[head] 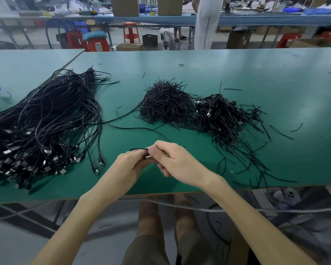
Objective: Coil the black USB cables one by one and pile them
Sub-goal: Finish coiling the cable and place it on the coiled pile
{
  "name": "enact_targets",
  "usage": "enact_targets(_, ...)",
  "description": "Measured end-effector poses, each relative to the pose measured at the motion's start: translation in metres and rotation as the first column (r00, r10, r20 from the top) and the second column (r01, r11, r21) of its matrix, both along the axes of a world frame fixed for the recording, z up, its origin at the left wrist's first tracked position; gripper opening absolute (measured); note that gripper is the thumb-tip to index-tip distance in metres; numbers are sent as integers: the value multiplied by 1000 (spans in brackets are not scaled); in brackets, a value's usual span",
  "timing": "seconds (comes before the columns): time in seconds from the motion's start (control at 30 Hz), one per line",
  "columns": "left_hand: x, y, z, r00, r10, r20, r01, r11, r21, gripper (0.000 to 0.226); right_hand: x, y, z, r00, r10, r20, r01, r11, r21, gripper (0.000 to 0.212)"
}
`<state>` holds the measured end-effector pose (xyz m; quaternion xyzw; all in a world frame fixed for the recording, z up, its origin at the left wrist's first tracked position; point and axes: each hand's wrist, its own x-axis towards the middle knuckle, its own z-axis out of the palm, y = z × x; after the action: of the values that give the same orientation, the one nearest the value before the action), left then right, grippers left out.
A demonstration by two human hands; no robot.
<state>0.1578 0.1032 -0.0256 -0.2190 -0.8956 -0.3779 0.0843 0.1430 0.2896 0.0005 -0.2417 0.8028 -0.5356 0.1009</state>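
My left hand (131, 163) and my right hand (177, 162) meet over the near middle of the green table (275, 73). Between their curled fingers they hold one black USB cable (139, 149), whose metal plug shows at the fingertips. The rest of this cable trails back and left toward a big heap of uncoiled black USB cables (46, 121). Right of centre lies a pile of coiled cables (220, 113). Beside it sits a mound of short black twist ties (164, 104).
Loose black ties (256, 165) lie scattered over the table's right front. The table's near edge (161, 195) runs just behind my wrists. Behind the table stand red stools (131, 33), cardboard boxes (125, 6) and a person in white trousers (206, 25).
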Motion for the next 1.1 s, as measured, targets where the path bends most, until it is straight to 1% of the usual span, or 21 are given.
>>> enact_targets(0.03, 0, -3, 0, 1000, -17, 14, 16, 996, 84, 18, 0, 2, 3, 999, 35, 19, -35, 999, 2, 39)
enact_targets(0.07, 0, -5, 0, 998, -39, 40, 32, 985, 168, 21, 1, 4, 6, 998, 54, 19, -55, 998, 10, 40)
enact_targets(0.17, 0, -1, -7, 978, -146, 148, 67, 894, 442, 41, 2, 0, 9, 998, 58, -26, -57, 998, 24, 40)
enact_targets(0.2, 3, 5, -8, 965, -180, 193, 43, 830, 557, 45, 3, -3, 7, 998, 50, -27, -50, 999, 8, 40)
enact_targets(0.27, 9, 19, -5, 911, -282, 301, -65, 622, 780, 49, 4, -9, 0, 999, 40, -7, -40, 998, -51, 41)
enact_targets(0.3, 11, 24, -3, 889, -315, 331, -124, 531, 838, 50, 5, -11, -5, 999, 44, 10, -43, 996, -75, 42)
enact_targets(0.43, 7, 23, 14, 908, -289, 303, -230, 262, 937, 47, 7, -7, -31, 994, 56, 91, -53, 998, -34, 47)
enact_targets(0.47, 8, 19, 22, 905, -301, 301, -247, 204, 947, 41, 6, -4, -36, 994, 45, 103, -44, 999, -12, 48)
enact_targets(0.5, 12, 15, 29, 896, -326, 301, -252, 185, 950, 36, 5, -1, -40, 994, 33, 108, -34, 999, 7, 50)
enact_targets(0.53, 15, 11, 34, 887, -352, 298, -239, 202, 950, 35, 2, 2, -41, 994, 24, 110, -27, 999, 19, 51)
enact_targets(0.57, 19, 6, 38, 880, -372, 297, -200, 279, 939, 37, -1, 4, -40, 994, 21, 103, -23, 999, 26, 51)
enact_targets(0.6, 23, 3, 42, 878, -373, 300, -129, 418, 899, 39, -5, 6, -38, 997, 16, 81, -20, 999, 42, 51)
enact_targets(0.67, 31, 2, 45, 887, -326, 326, 36, 753, 657, 40, -13, 7, -28, 1000, -6, 2, 6, 994, 107, 55)
enact_targets(0.7, 34, 5, 43, 895, -289, 340, 95, 868, 488, 38, -16, 7, -23, 999, -12, -36, 16, 992, 123, 58)
enact_targets(0.73, 36, 9, 40, 906, -241, 348, 117, 933, 341, 36, -19, 7, -18, 998, -9, -67, 17, 993, 120, 60)
enact_targets(0.77, 37, 13, 33, 930, -167, 326, 102, 973, 209, 35, -21, 6, -15, 996, -6, -91, 16, 994, 105, 62)
enact_targets(0.83, 36, 21, 20, 981, -15, 196, 16, 1000, -1, 33, -20, 4, -12, 995, -10, -101, 16, 998, 60, 65)
enact_targets(0.9, 33, 25, 7, 993, 93, 77, -88, 994, -65, 27, -16, 4, -11, 992, -22, -125, 25, 999, 21, 64)
enact_targets(1.03, 21, 20, -9, 971, 237, 37, -237, 972, -5, 18, -8, 7, -10, 977, -59, -207, 57, 998, -14, 56)
enact_targets(1.07, 20, 21, -9, 973, 218, 70, -224, 970, 93, 17, -6, 7, -11, 981, -58, -186, 50, 998, -47, 53)
enact_targets(1.1, 18, 24, -8, 975, 163, 150, -199, 943, 266, 18, -5, 5, -12, 988, -54, -146, 41, 995, -94, 51)
